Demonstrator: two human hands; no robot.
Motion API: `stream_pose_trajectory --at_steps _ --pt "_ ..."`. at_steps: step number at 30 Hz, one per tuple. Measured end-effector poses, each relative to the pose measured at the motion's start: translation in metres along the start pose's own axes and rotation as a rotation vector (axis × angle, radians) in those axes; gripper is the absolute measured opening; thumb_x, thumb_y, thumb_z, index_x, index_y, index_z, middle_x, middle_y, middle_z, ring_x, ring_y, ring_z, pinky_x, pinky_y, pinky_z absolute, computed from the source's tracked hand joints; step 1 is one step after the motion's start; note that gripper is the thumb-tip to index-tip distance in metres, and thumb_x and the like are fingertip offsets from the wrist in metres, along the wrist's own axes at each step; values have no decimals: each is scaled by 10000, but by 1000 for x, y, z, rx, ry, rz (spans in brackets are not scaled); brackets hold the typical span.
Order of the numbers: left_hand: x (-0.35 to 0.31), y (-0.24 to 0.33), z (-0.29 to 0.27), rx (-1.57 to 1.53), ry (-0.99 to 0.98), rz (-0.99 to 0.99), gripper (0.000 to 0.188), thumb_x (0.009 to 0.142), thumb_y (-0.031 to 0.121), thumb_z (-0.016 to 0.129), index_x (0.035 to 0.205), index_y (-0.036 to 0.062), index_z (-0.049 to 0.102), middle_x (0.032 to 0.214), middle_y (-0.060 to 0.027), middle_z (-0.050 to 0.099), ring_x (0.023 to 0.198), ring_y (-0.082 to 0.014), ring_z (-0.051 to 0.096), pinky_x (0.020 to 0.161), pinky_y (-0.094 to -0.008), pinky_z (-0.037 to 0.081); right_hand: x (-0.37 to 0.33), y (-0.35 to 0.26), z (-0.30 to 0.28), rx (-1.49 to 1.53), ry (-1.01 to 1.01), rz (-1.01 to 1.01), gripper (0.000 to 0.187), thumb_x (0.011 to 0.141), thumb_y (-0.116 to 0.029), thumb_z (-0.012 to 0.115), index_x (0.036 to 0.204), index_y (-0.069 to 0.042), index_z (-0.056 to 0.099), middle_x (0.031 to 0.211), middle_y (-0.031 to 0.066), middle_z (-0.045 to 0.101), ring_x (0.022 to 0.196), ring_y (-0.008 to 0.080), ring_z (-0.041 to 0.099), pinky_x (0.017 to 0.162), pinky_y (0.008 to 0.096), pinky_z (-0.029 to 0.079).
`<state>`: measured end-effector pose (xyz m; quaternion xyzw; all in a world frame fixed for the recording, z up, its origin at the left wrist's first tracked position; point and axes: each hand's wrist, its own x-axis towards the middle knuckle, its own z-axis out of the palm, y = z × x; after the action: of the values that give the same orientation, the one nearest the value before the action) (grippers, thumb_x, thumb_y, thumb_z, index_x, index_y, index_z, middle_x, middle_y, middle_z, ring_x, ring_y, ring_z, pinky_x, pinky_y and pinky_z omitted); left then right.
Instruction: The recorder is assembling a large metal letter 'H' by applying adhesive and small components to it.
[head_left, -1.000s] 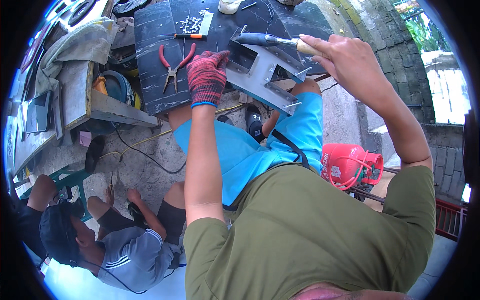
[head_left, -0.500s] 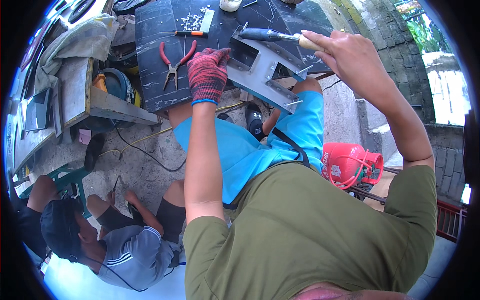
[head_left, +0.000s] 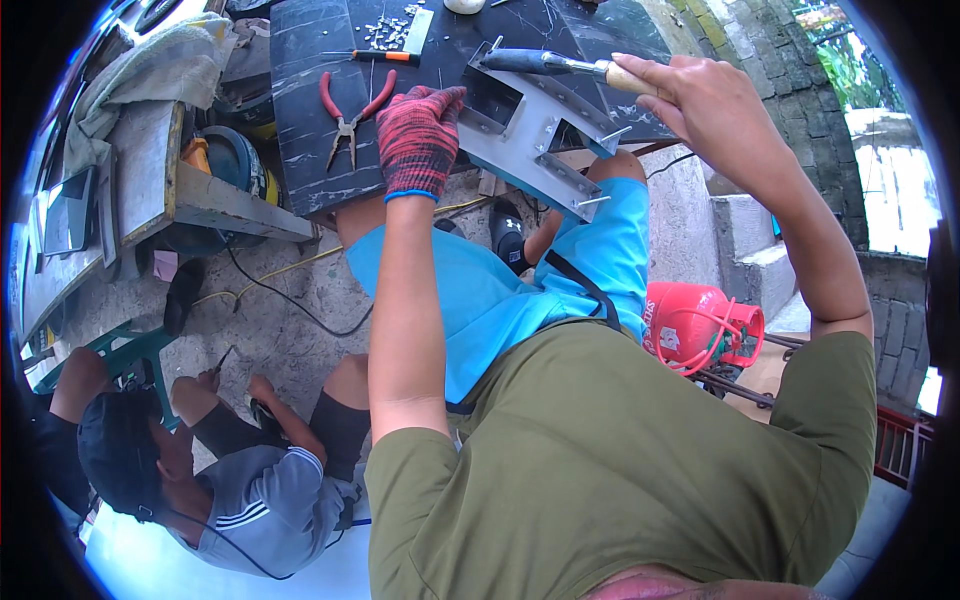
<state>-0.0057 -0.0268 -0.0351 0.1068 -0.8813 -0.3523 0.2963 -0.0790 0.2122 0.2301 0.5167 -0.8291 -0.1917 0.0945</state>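
My right hand (head_left: 680,92) grips the wooden handle of a trowel-like tool (head_left: 530,62), which has a metal shank and a long dark-blue blade. The blade lies over the far end of a grey metal frame (head_left: 525,125) with rectangular openings and several pins sticking out. The frame extends from the black marbled tabletop (head_left: 300,130) toward my right knee. My left hand (head_left: 420,140), in a red-and-black knit glove, is closed beside the frame's left edge. Its fingertips are hidden, so what they pinch does not show. Red-handled pliers (head_left: 345,131) lie left of the glove.
An orange-and-black screwdriver (head_left: 385,57), small metal pieces (head_left: 390,30) and a white container (head_left: 464,5) are on the tabletop. A workbench (head_left: 150,150) with a cloth stands left. Another person (head_left: 240,490) sits at lower left. A red gas cylinder (head_left: 690,325) stands right of my leg.
The tool and my right hand have shifted slightly to the right. My gloved left hand stays in nearly the same place, and the view has moved a little.
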Motion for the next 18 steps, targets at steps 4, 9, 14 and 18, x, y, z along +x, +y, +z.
stream_pose_trajectory --at_steps 4,9,14,18 --pt "1 -2 1 0 4 5 150 885 195 751 1017 204 823 957 -66 748 914 -291 671 880 -417 528 0 -4 0 -33 -3 -4 445 941 -208 698 1384 -188 652 894 116 697 826 289 704 737 424 559" --pt "1 -1 1 -17 -3 6 145 896 206 747 1020 200 822 967 -62 748 923 -294 670 880 -419 527 -2 -13 -2 -116 -7 -12 442 942 -210 697 1382 -203 651 870 102 677 799 271 706 712 415 556" --pt "0 -3 3 23 1 -4 155 902 246 743 1035 229 822 960 -56 739 931 -297 670 887 -427 522 -1 -9 1 -85 22 -12 438 940 -216 699 1376 -213 656 871 105 679 795 277 706 713 415 559" --pt "0 -4 3 17 -7 -10 165 897 248 747 1044 242 820 968 -54 735 940 -297 667 899 -425 517 -1 -4 3 -41 29 -4 441 940 -215 699 1379 -216 657 878 110 683 801 285 705 715 419 558"
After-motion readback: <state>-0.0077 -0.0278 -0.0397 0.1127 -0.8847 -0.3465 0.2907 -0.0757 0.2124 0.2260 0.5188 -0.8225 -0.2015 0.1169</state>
